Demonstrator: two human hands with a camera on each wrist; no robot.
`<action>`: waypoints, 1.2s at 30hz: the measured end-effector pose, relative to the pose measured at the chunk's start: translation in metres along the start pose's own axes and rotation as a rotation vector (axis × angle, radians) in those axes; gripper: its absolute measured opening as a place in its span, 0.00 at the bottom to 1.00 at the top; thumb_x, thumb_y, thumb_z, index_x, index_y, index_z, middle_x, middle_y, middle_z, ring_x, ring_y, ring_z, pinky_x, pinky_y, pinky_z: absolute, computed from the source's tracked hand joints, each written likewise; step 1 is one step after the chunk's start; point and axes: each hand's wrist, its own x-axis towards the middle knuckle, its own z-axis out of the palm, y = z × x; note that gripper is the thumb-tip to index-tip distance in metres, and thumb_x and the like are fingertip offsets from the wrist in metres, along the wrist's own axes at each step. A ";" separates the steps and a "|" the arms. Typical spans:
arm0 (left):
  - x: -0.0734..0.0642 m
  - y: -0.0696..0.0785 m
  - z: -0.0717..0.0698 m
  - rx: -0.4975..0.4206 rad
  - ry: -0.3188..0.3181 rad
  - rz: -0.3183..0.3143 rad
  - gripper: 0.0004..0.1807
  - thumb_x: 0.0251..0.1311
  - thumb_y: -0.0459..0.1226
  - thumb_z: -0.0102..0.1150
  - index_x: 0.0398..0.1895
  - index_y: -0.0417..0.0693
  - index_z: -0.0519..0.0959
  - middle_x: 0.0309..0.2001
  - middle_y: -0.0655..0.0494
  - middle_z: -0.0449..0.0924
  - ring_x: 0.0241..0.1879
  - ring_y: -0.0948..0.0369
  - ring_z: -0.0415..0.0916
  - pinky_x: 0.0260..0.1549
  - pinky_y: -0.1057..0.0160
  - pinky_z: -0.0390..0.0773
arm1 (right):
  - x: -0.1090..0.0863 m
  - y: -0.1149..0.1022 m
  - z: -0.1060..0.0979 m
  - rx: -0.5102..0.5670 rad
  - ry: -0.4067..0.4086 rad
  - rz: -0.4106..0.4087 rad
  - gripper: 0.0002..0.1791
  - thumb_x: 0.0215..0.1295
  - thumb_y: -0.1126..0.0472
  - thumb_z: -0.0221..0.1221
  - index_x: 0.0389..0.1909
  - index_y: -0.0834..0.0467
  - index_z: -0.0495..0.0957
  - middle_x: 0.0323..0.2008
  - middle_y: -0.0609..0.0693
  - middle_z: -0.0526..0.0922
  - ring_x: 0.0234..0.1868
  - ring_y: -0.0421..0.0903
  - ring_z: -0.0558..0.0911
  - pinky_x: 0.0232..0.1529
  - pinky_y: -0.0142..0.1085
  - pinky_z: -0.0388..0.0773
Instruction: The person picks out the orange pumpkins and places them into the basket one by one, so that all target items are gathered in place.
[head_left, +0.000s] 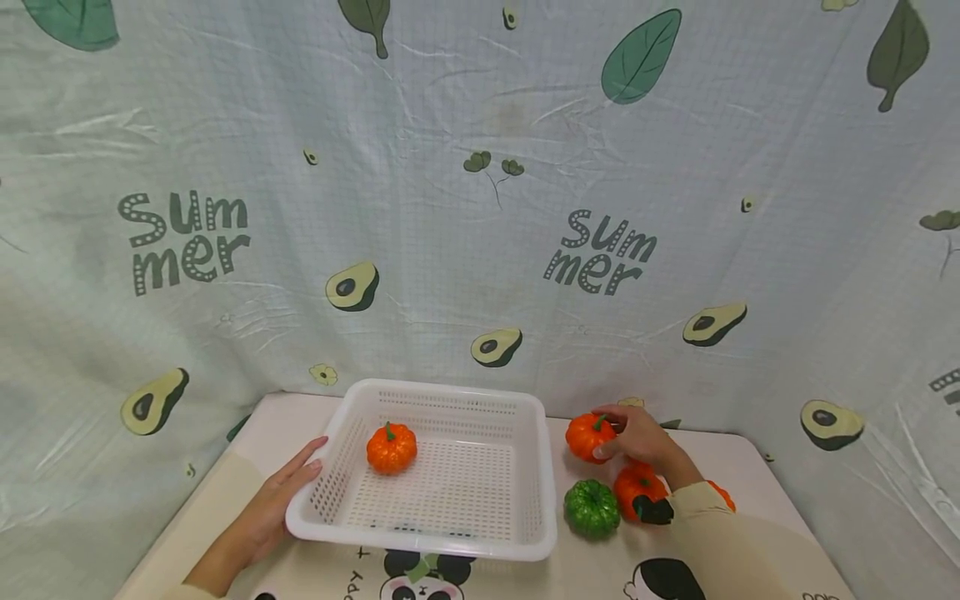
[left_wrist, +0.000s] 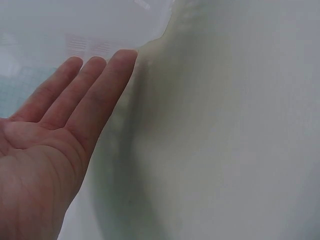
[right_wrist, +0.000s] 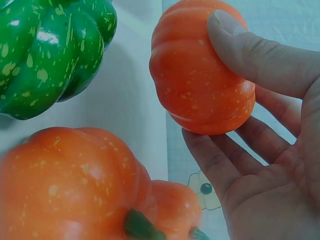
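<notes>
My right hand (head_left: pixel 647 442) grips a small orange pumpkin (head_left: pixel 583 437) with a green stem, to the right of a white plastic basket (head_left: pixel 420 543). In the right wrist view the thumb lies on one side of this pumpkin and the fingers curl under the other. My left hand (head_left: pixel 272 510) rests against the basket's left side, its fingers straight and fingertips at the rim. Inside the basket, toward the left, sits another orange pumpkin (head_left: pixel 392 450). A glossy green pumpkin (head_left: pixel 592 508) with yellow flecks stands just right of the basket.
Beside the green pumpkin is an orange pumpkin (head_left: pixel 634 485), partly under my right forearm. A further orange one (head_left: pixel 723 497) shows past the sleeve. The table (head_left: pixel 757 517) has a printed cover, and a patterned curtain (head_left: pixel 450 250) hangs behind it.
</notes>
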 end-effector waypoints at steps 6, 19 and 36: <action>0.000 0.000 -0.001 -0.011 -0.009 0.007 0.35 0.81 0.51 0.43 0.85 0.58 0.47 0.84 0.40 0.46 0.67 0.48 0.67 0.55 0.51 0.81 | 0.000 -0.005 0.000 0.007 0.000 0.031 0.41 0.50 0.65 0.77 0.69 0.60 0.76 0.64 0.63 0.79 0.58 0.57 0.80 0.61 0.52 0.80; 0.000 -0.003 -0.002 -0.011 -0.005 0.006 0.35 0.81 0.52 0.43 0.85 0.59 0.48 0.84 0.40 0.47 0.66 0.49 0.68 0.54 0.52 0.80 | 0.002 -0.016 -0.004 -0.045 -0.021 -0.031 0.41 0.49 0.63 0.77 0.68 0.62 0.76 0.62 0.63 0.82 0.56 0.57 0.82 0.58 0.53 0.82; -0.001 -0.002 -0.001 -0.011 -0.012 0.014 0.35 0.81 0.51 0.42 0.85 0.58 0.47 0.84 0.40 0.47 0.66 0.49 0.68 0.54 0.52 0.80 | -0.002 -0.033 -0.006 -0.027 -0.010 -0.041 0.39 0.50 0.61 0.78 0.66 0.60 0.78 0.59 0.59 0.85 0.54 0.54 0.83 0.57 0.50 0.83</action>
